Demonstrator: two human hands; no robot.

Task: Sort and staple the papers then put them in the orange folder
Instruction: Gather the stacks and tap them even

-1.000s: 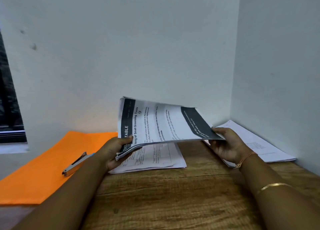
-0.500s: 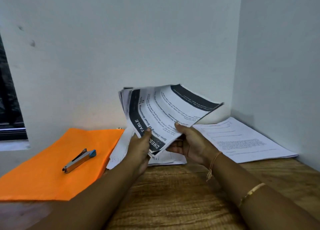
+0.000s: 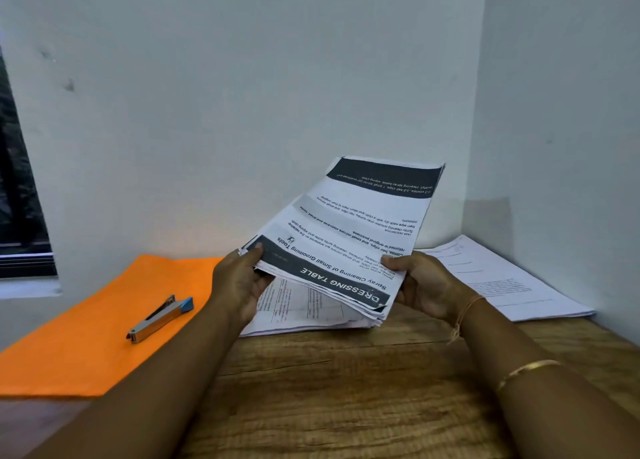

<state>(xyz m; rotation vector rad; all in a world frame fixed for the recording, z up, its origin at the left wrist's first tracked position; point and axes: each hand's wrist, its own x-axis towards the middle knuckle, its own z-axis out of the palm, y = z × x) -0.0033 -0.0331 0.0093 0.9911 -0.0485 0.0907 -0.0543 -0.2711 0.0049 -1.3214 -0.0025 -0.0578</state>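
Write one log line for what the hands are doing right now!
left hand: grips paper stack | right hand: grips paper stack | stapler: untouched on orange folder

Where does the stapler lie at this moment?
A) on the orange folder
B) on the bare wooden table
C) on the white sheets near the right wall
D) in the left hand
A: the stapler rests flat on top of the orange folder.

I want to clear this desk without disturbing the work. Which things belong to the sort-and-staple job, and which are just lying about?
Job: held stack, stapler, folder, sheets under the stack, pile by the right wall (these two probably await sorting).
Not the job: window, bangle, wrist thread.
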